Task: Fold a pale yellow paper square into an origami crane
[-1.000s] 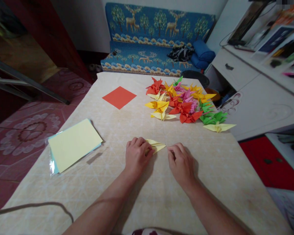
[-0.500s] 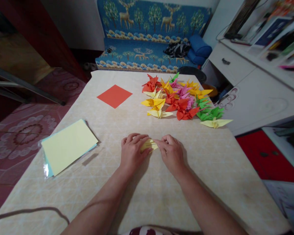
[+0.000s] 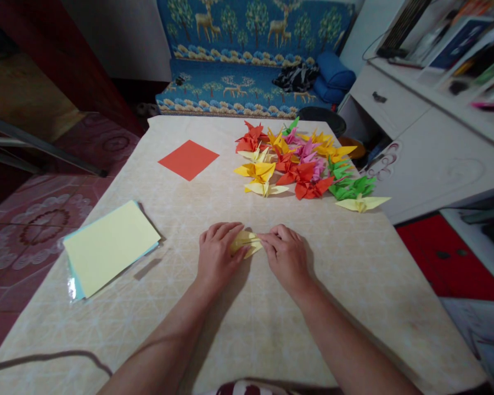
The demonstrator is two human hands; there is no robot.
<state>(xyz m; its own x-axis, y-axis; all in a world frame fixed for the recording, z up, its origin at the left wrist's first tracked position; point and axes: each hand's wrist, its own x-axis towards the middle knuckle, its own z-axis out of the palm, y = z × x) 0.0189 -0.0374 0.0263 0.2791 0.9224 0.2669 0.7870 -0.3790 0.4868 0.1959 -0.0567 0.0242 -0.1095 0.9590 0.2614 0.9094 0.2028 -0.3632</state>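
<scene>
A small folded piece of pale yellow paper (image 3: 249, 241) lies between my hands on the table, slit or creased down its middle. My left hand (image 3: 217, 249) grips its left end, thumb below and fingers curled over the top. At its right tip, my right hand (image 3: 286, 249) pinches the paper between thumb and forefinger, the other fingers curled in. Parts of the paper are hidden under the left fingers.
Several folded paper cranes (image 3: 298, 164) in red, yellow, pink and green crowd the table's far right. A red paper square (image 3: 189, 160) lies far left. Nearer, a stack of pale yellow sheets (image 3: 113, 247) rests on a plastic sleeve. A cord (image 3: 49, 355) crosses the near left.
My left hand has shifted slightly left along the yellow paper, so more of it shows. The right hand still pinches its tip. The whole view has drifted a little.
</scene>
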